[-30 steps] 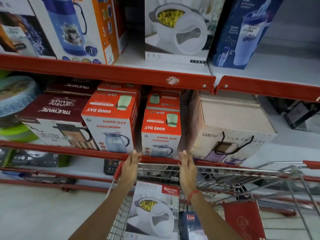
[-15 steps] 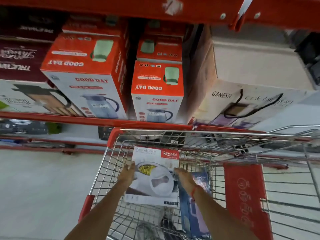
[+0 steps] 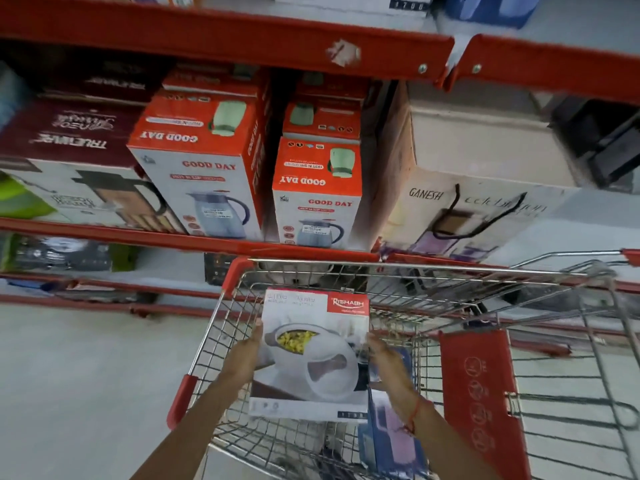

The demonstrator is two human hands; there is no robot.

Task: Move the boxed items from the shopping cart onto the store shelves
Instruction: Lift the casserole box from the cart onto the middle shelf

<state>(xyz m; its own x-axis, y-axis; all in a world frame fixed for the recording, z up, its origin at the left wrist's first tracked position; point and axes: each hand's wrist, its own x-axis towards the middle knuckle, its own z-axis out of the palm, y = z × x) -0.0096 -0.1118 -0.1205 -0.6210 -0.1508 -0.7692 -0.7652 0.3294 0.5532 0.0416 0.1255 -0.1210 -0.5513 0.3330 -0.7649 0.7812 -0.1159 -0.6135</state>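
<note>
A white Rishabh casserole box (image 3: 311,351) with a red corner label is held between my two hands above the wire shopping cart (image 3: 408,271). My left hand (image 3: 244,358) presses its left side and my right hand (image 3: 389,363) presses its right side. A blue box (image 3: 391,441) stands upright in the cart beside it, partly hidden by my right wrist. The red-edged store shelf (image 3: 138,237) runs just beyond the cart's front rim.
On the shelf stand two orange Good Day jug boxes (image 3: 207,168), a maroon Trueware box (image 3: 69,147) and a beige Ganesh box (image 3: 478,188). An upper red shelf edge (image 3: 225,39) overhangs them. The cart's red child-seat flap (image 3: 481,400) is at the right. Grey floor lies at the left.
My hands left the shelf's front edge, dropped into the cart and closed on the casserole box. The box has since risen a little, and the view has tilted down toward the cart.
</note>
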